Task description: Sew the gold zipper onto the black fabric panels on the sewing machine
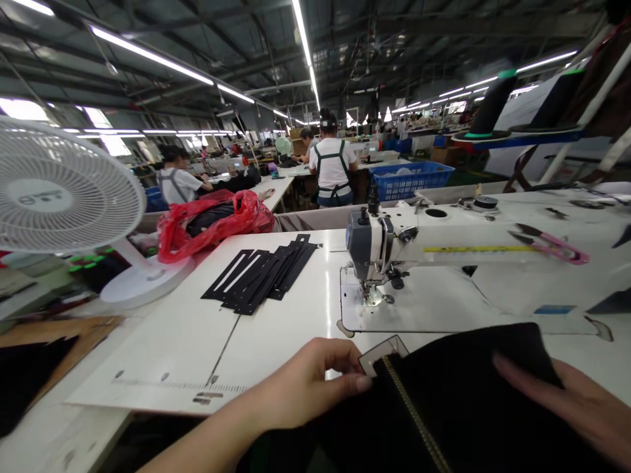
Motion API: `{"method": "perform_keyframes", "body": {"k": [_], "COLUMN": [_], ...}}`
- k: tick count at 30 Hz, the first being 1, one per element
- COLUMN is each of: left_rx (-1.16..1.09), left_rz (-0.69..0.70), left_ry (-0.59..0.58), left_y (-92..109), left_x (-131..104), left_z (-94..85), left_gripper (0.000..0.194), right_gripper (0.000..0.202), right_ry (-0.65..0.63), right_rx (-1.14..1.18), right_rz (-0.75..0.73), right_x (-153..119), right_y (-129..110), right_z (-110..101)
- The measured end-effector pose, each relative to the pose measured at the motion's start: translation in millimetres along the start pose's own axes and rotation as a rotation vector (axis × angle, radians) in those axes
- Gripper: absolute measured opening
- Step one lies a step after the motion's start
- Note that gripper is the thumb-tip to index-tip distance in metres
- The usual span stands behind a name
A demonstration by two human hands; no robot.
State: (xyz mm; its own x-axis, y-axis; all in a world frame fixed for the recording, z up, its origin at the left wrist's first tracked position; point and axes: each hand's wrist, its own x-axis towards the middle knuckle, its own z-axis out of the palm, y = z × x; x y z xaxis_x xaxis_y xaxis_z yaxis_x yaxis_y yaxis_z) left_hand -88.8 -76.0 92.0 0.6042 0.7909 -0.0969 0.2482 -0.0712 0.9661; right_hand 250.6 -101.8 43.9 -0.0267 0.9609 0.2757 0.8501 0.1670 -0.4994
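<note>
A black fabric piece [473, 387] with a gold-coloured zipper-like strip [414, 410] running down it lies across both my hands, in front of the sewing machine [374, 263]. My left hand [320, 374] pinches its left edge between thumb and fingers. At that corner a small, clear, dark-edged plate [384, 353] sticks out beside the fingertips; whether the fingers touch it I cannot tell. My right hand [566, 401] grips the right side of the fabric, thumb on top and the other fingers hidden beneath. The machine's presser foot [373, 297] stands apart from the fabric.
Black strips with slots [266, 272] lie piled on the white table [182, 348]. Pink-handled snips [552, 244] rest on the machine. A white fan [64, 190] and a red plastic bag [217, 220] stand left. Behind are a blue basket [411, 180] and co-workers.
</note>
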Motion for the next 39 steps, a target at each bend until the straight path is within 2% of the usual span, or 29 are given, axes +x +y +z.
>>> {"method": "perform_keyframes", "body": {"k": [3, 7, 14, 16, 19, 22, 24, 26, 29, 31, 35, 39], "left_rx": [-0.031, 0.009, 0.177, 0.276, 0.598, 0.845, 0.918, 1.052, 1.222, 1.236, 1.223, 1.196], "left_rz": [-0.032, -0.041, 0.017, 0.038, 0.039, -0.013, -0.018, 0.015, 0.053, 0.040, 0.005, -0.011], "left_ry": [0.060, 0.116, 0.157, 0.165, 0.229, 0.387, 0.487, 0.521, 0.445, 0.376, 0.309, 0.292], "left_y": [-2.1, -17.0, -30.4, -33.9, -38.2, -42.1, -47.3, -56.1, -74.4, -85.5, -93.4, -90.7], "left_x": [-10.5, -12.0, -14.3, -13.0, -5.0, 4.4, 5.7, 0.9, -13.3, -22.5, -34.2, -37.5], "left_z": [-9.4, -23.2, -37.9, -43.3, -54.4, -57.5, -48.4, -31.9, -9.2, -4.5, -14.5, -21.5], "left_gripper": [0.023, 0.021, 0.018, 0.017, 0.015, 0.017, 0.023, 0.036, 0.058, 0.061, 0.065, 0.067], "right_gripper": [0.047, 0.054, 0.052, 0.054, 0.053, 0.047, 0.048, 0.053, 0.053, 0.055, 0.058, 0.059], "right_ry": [-0.158, -0.173, -0.327, -0.389, -0.430, -0.347, -0.241, -0.108, -0.010, -0.045, -0.113, -0.098], "right_rx": [0.116, 0.337, 0.522, 0.516, 0.306, 0.047, -0.066, -0.197, -0.331, -0.352, -0.338, -0.330], "right_rz": [0.063, 0.076, 0.253, 0.257, 0.073, -0.056, -0.027, -0.129, -0.519, -0.681, -0.682, -0.688], "right_x": [25.1, 40.5, 50.3, 55.7, 70.9, 85.0, 85.0, 75.5, 51.7, 37.5, 26.1, 28.1], "right_y": [-35.3, -69.4, -72.6, -73.9, -75.9, -75.7, -77.2, -82.2, -90.6, -91.0, -80.7, -74.5], "right_z": [11.4, 27.5, 43.0, 47.6, 57.2, 68.2, 74.3, 80.8, 97.2, 111.9, 132.3, 134.1]}}
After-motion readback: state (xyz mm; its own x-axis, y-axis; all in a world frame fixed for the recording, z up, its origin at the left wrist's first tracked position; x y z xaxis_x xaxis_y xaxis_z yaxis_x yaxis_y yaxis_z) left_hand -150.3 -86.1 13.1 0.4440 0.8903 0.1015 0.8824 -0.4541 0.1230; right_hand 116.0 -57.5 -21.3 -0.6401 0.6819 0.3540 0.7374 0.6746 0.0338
